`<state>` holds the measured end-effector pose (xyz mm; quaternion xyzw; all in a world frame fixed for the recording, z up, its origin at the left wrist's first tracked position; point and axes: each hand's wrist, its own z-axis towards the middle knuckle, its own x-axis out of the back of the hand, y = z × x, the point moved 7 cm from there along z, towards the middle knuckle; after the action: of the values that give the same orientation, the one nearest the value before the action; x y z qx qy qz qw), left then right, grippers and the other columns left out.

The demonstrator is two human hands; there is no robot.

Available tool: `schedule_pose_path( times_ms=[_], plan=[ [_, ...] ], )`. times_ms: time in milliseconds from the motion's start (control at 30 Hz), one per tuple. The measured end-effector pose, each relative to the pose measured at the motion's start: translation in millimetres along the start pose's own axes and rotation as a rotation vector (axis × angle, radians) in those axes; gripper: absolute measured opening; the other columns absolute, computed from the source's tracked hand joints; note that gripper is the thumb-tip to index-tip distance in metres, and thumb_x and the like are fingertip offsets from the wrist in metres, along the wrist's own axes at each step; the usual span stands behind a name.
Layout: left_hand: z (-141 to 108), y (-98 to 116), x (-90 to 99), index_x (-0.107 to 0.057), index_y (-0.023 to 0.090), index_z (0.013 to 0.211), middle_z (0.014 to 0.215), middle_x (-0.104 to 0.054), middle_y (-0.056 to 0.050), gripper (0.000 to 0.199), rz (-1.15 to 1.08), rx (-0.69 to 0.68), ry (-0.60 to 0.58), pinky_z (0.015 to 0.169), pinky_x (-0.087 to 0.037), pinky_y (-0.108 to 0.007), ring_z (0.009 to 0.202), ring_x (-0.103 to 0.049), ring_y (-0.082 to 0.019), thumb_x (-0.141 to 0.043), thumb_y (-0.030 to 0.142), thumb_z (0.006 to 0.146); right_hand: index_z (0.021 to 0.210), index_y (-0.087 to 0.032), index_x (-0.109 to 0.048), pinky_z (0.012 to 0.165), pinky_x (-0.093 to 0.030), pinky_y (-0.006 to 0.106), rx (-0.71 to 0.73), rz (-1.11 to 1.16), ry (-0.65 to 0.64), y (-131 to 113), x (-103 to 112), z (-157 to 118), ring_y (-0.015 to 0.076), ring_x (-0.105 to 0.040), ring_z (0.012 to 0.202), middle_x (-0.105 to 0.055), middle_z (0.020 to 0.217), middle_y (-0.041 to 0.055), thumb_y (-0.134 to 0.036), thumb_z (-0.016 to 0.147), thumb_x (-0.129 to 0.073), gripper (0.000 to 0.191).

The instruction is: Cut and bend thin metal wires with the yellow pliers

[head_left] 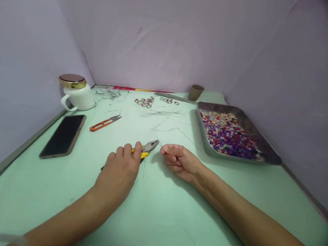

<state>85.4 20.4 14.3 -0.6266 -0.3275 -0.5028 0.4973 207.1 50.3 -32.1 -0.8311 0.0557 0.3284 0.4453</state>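
left hand closed on pliers, right fingertips pinching thin wire.
left hand [118, 168] wraps the yellow-handled pliers [151, 146], mid tabletop [157, 220]; right hand [179, 161] is pinched narrow on the thin wire [159, 141] near the plier tips, can't tell if they touch it. pliers look stiff, fairly heavy, best held by the grips; wire looks light, springy, easily bent, best pinched near its end. orange snips [103, 124] left of the pliers, phone [64, 135] by left edge, lidded mug [80, 97] at far left corner, bead tray [242, 158] along right edge, brown cup [196, 92] near far right corner. surface pale green, smooth-looking; plain lilac-grey walls [164, 37] around.
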Motion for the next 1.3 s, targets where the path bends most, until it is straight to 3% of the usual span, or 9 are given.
schedule_pose_path(
  times_ms=[67, 167, 367, 433, 500, 600, 733, 900, 1300],
  plan=[
    [0.8, 3.0, 4.2, -0.028, 0.011, 0.131, 0.090, -0.052, -0.013, 0.057, 0.102, 0.021, 0.069, 0.058, -0.037, -0.034, 0.073, -0.049, -0.023, -0.026, -0.001, 0.075, 0.064, -0.010, -0.056, 0.029, -0.009, 0.012, 0.028, -0.020, 0.015, -2.1, 0.4, -0.4, 0.0006, -0.015, 0.034, -0.034, 0.040, -0.0087, -0.018, 0.067, -0.058, 0.008],
    [0.9, 2.4, 6.1, -0.024, 0.010, 0.133, 0.099, -0.051, -0.017, 0.061, 0.073, 0.005, 0.093, 0.060, -0.037, -0.035, 0.078, -0.049, -0.024, -0.028, -0.001, 0.073, 0.065, -0.011, -0.056, 0.030, -0.008, 0.013, 0.071, -0.048, 0.020, -7.5, 2.0, -1.8, 0.0008, -0.015, 0.034, -0.034, 0.040, -0.0089, -0.020, 0.067, -0.059, 0.010],
    [-8.3, -3.9, 6.3, -0.023, 0.008, 0.133, 0.105, -0.050, -0.017, 0.075, -0.200, 0.034, -0.073, 0.073, -0.037, -0.040, 0.093, -0.047, -0.029, -0.036, -0.003, 0.060, 0.068, -0.013, -0.056, 0.030, -0.010, 0.014, 0.196, -0.126, 0.101, -19.7, 14.3, -1.3, 0.0012, -0.017, 0.032, -0.035, 0.040, -0.0089, -0.022, 0.068, -0.059, 0.010],
    [-11.6, -3.9, 8.3, -0.025, 0.013, 0.132, 0.104, -0.051, -0.014, 0.076, -0.452, 0.028, -0.156, 0.075, -0.037, -0.038, 0.093, -0.047, -0.027, -0.037, -0.002, 0.058, 0.068, -0.013, -0.055, 0.031, -0.010, 0.015, 0.211, -0.129, 0.103, -21.1, 16.0, -1.5, 0.0014, -0.017, 0.032, -0.035, 0.040, -0.0089, -0.022, 0.068, -0.059, 0.010],
    [-13.6, -3.1, 9.3, -0.036, 0.019, 0.124, 0.099, -0.053, -0.008, 0.069, -0.846, 0.021, -0.282, 0.073, -0.039, -0.033, 0.088, -0.049, -0.023, -0.037, 0.001, 0.057, 0.068, -0.013, -0.055, 0.031, -0.011, 0.014, 0.214, -0.122, 0.074, -21.1, 14.3, -2.1, 0.0014, -0.017, 0.033, -0.035, 0.040, -0.0090, -0.023, 0.069, -0.059, 0.011],
    [-16.0, -2.8, 6.6, -0.052, 0.018, 0.094, 0.084, -0.054, -0.003, 0.047, -1.414, 0.082, -0.528, 0.066, -0.039, -0.028, 0.078, -0.051, -0.018, -0.038, 0.004, 0.052, 0.069, -0.014, -0.055, 0.032, -0.011, 0.014, 0.226, -0.141, 0.014, -20.0, 8.1, -3.9, 0.0014, -0.017, 0.033, -0.035, 0.040, -0.0093, -0.026, 0.071, -0.059, 0.013],
    [-15.9, -0.2, 5.7, -0.054, 0.016, 0.084, 0.084, -0.054, -0.002, 0.043, -1.790, 0.090, -0.709, 0.057, -0.033, -0.023, 0.075, -0.047, -0.014, -0.040, 0.003, 0.046, 0.068, -0.013, -0.056, 0.031, -0.012, 0.015, 0.227, -0.215, -0.040, -17.6, 0.8, -6.0, 0.0016, -0.018, 0.032, -0.035, 0.039, -0.0091, -0.027, 0.073, -0.058, 0.014],
    [-15.5, 2.6, 5.9, -0.055, 0.015, 0.087, 0.086, -0.053, -0.002, 0.048, -1.830, 0.054, -0.737, 0.052, -0.027, -0.023, 0.070, -0.043, -0.012, -0.039, 0.002, 0.044, 0.067, -0.013, -0.055, 0.030, -0.010, 0.013, 0.105, -0.140, -0.104, -11.0, -2.0, -6.0, 0.0013, -0.013, 0.032, -0.031, 0.038, -0.0101, -0.025, 0.072, -0.058, 0.013],
    [-15.4, 1.7, 7.7, -0.052, 0.017, 0.090, 0.090, -0.054, -0.005, 0.050, -1.605, 0.049, -0.723, 0.062, -0.041, -0.029, 0.082, -0.049, -0.020, -0.038, 0.009, 0.042, 0.066, -0.011, -0.057, 0.026, -0.011, 0.009, -0.099, 0.084, -0.234, -2.6, -11.2, -9.8, 0.0016, -0.011, 0.034, -0.027, 0.040, -0.0098, -0.014, 0.069, -0.056, 0.005]
  ],
)
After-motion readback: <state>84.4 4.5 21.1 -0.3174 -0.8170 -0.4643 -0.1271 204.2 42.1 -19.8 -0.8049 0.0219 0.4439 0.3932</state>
